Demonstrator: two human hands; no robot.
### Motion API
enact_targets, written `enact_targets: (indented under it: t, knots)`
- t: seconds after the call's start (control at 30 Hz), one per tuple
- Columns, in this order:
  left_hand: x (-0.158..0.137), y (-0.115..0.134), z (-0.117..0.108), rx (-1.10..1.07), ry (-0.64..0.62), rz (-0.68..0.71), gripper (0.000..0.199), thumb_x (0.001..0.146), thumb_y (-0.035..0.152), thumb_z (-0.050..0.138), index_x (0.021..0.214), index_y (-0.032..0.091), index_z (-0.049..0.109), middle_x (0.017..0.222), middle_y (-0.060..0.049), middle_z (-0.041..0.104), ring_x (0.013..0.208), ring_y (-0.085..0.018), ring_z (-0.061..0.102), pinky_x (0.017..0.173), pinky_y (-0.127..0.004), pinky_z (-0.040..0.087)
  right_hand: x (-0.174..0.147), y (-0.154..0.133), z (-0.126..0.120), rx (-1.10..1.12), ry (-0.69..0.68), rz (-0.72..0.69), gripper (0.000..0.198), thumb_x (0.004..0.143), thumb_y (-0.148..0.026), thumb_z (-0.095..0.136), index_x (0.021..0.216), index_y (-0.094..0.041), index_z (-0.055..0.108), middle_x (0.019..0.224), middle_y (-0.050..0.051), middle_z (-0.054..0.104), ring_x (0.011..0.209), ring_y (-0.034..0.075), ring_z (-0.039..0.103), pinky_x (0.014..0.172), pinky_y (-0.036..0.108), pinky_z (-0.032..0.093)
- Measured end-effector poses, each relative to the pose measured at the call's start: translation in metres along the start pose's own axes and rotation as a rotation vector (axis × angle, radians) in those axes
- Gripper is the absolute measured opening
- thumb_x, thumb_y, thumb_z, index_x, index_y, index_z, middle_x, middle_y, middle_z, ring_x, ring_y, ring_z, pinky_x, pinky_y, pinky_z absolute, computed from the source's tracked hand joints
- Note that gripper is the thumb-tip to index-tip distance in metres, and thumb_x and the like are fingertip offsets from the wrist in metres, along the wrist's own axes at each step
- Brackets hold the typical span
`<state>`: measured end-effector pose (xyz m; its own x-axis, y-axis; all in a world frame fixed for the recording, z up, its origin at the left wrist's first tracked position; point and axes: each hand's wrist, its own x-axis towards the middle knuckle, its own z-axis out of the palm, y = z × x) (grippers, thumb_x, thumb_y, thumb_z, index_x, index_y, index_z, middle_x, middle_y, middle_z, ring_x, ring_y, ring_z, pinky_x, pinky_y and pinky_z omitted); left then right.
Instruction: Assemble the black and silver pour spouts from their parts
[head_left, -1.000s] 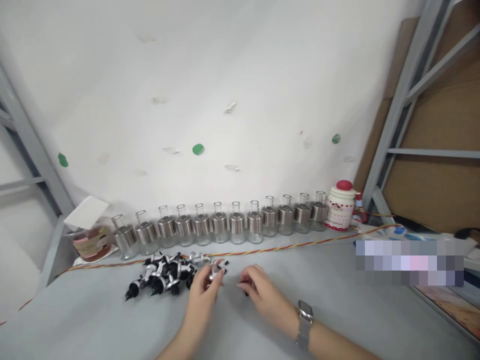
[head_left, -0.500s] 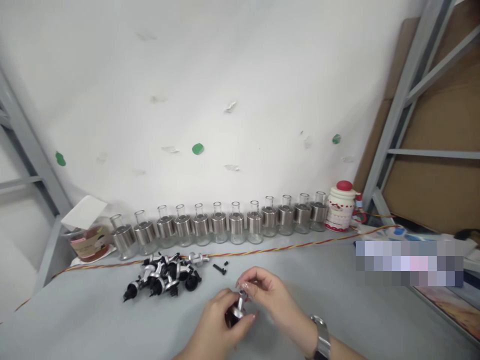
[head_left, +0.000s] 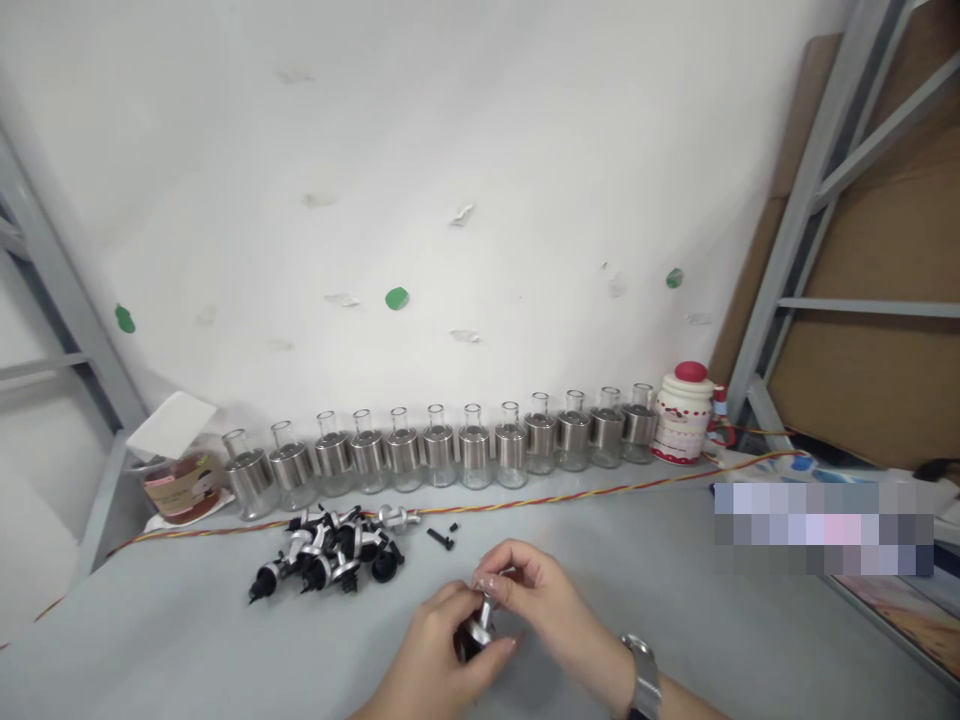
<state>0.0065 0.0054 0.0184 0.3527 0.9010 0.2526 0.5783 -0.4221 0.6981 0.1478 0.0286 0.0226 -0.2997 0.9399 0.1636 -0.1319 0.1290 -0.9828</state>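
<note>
the left hand (head_left: 441, 640) curls around a silver-and-black pourer (head_left: 484, 620) while the right hand (head_left: 534, 585) pinches closed on its tip.

The hands (head_left: 442, 640) partly cover the silver-and-black fitting (head_left: 484, 618), while pixel blocks (head_left: 823, 528) obscure what lies far right.

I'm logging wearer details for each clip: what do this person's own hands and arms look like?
The left hand and right hand are ungloved, and no sleeves show. A watch with a silver-grey band circles the right wrist; nothing worn shows on the left.
</note>
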Motion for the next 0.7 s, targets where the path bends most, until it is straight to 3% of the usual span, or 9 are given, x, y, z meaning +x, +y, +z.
enact_targets:
  t: [0.17, 0.3, 0.53, 0.6, 0.7]
  knots:
    - [0.0, 0.0, 0.0, -0.031, 0.026, -0.014, 0.012, 0.069, 0.025, 0.058, 0.07, 0.014, 0.062, 0.065, -0.004, 0.057, 0.06, -0.016, 0.051, 0.054, -0.022, 0.037, -0.003, -0.005, -0.004, -0.233, 0.005, -0.16, 0.013, 0.075, -0.028, 0.057, 0.069, -0.018, 0.058, 0.071, 0.001, 0.057, 0.072, 0.016, 0.053, 0.07, 0.028, 0.041]
    - [-0.001, -0.002, 0.003, -0.073, 0.066, -0.046, 0.013, 0.072, 0.027, 0.056, 0.07, 0.015, 0.063, 0.065, -0.004, 0.058, 0.06, -0.016, 0.052, 0.054, -0.022, 0.038, -0.01, -0.017, -0.003, -0.416, -0.021, -0.298, 0.024, 0.085, -0.03, 0.042, 0.076, -0.02, 0.061, 0.082, 0.004, 0.058, 0.084, 0.017, 0.051, 0.08, 0.03, 0.038]
    - [0.002, 0.0, -0.001, -0.177, 0.146, -0.069, 0.012, 0.071, 0.026, 0.056, 0.068, 0.016, 0.063, 0.061, -0.002, 0.056, 0.057, -0.015, 0.051, 0.052, -0.022, 0.039, -0.009, -0.018, -0.004, -0.368, -0.097, -0.281, 0.029, 0.088, -0.032, 0.034, 0.097, -0.023, 0.06, 0.1, 0.006, 0.055, 0.098, 0.017, 0.048, 0.087, 0.032, 0.037]
    - [0.005, 0.002, -0.006, -0.245, 0.213, -0.07, 0.014, 0.072, 0.028, 0.056, 0.074, 0.017, 0.065, 0.065, -0.002, 0.055, 0.058, -0.015, 0.051, 0.05, -0.022, 0.041, -0.003, -0.012, -0.008, -0.346, -0.055, -0.254, 0.031, 0.089, -0.032, 0.03, 0.107, -0.025, 0.055, 0.106, 0.005, 0.052, 0.099, 0.016, 0.048, 0.088, 0.031, 0.036]
    - [0.009, 0.0, -0.01, -0.405, 0.343, -0.129, 0.022, 0.069, 0.033, 0.059, 0.084, 0.019, 0.065, 0.084, -0.006, 0.054, 0.066, -0.017, 0.054, 0.046, -0.023, 0.045, 0.008, 0.004, -0.016, -0.454, 0.182, -0.19, 0.03, 0.087, -0.034, 0.036, 0.112, -0.023, 0.049, 0.094, 0.004, 0.053, 0.087, 0.016, 0.051, 0.078, 0.03, 0.041]
